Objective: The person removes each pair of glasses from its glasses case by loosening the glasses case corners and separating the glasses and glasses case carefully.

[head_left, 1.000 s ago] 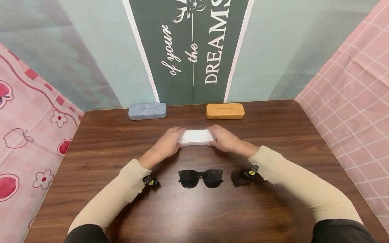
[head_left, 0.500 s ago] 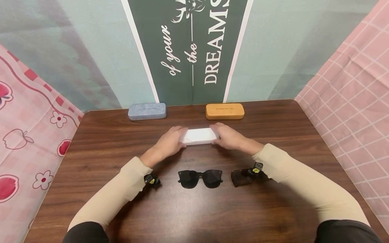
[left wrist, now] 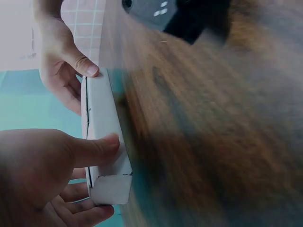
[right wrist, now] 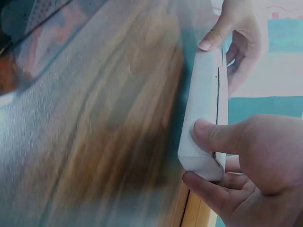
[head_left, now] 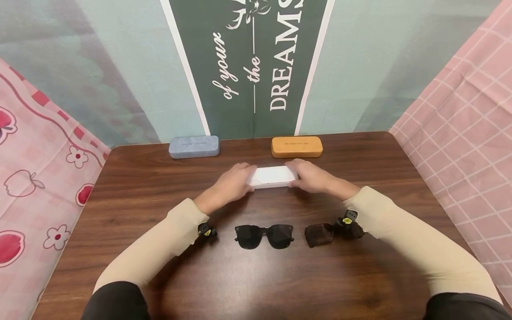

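A slim white box is gripped at both ends over the middle of the table. My left hand holds its left end, thumb on the near side and fingers behind, as the left wrist view shows with the box. At the right end my right hand grips it the same way; in the right wrist view its thumb presses the box's near side. Black sunglasses lie nearer to me, lenses up front. To their right sits a second dark-lensed pair of glasses, partly hidden by the right wrist camera.
A blue glasses case and an orange-yellow glasses case stand along the back of the wooden table. Behind the table hangs a green cloth with lettering; pink cloths hang at the left and right sides.
Both hands have moved to the right and slightly away from me, carrying the white box with them. More of the right-hand pair of glasses now shows. The cases and sunglasses have stayed put.
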### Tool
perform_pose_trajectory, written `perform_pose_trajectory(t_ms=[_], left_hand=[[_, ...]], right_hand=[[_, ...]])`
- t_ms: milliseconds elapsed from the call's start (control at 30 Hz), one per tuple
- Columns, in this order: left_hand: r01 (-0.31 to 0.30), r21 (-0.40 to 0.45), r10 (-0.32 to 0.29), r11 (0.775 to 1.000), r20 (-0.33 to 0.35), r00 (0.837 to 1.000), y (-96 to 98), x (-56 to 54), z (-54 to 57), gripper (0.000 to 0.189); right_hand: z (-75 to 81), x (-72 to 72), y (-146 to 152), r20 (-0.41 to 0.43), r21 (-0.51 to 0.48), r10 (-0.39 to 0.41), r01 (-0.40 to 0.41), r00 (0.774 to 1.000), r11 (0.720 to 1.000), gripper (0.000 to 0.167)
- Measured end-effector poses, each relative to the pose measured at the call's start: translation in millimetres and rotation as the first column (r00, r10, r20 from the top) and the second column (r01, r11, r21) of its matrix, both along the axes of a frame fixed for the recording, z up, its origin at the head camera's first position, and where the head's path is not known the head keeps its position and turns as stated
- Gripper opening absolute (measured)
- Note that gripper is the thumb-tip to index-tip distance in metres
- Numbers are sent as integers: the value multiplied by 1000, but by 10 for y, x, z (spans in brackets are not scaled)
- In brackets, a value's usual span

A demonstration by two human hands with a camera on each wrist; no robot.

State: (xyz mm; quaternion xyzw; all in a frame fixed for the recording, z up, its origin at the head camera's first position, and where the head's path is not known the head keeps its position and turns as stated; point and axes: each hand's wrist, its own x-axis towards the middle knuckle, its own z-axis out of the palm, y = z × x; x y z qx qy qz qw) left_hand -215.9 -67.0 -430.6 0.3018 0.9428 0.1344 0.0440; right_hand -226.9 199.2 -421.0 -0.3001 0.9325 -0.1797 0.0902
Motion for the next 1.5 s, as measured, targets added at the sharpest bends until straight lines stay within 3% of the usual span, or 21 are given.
perform_pose_trajectory(t_ms=[233,567,1267,1500], left_hand=[[27,-26,-27,999,-7,1000,140,-120,61,62],[34,-1,-34,999,21,999,344,-236,95,63],[65,-8,-65,998,34,997,738,-455,-8,67],[62,-24,-60,998,71,996,834,-481,-24,67]], right_hand=[[52,-53,156,-1,1,-17,17,1000,1000,62],[93,-104,377,11,3,-43,43,999,999,61],[40,-248,807,74,22,-116,115,990,993,62],[8,-266,902,93,2,-112,112,989,994,60]])
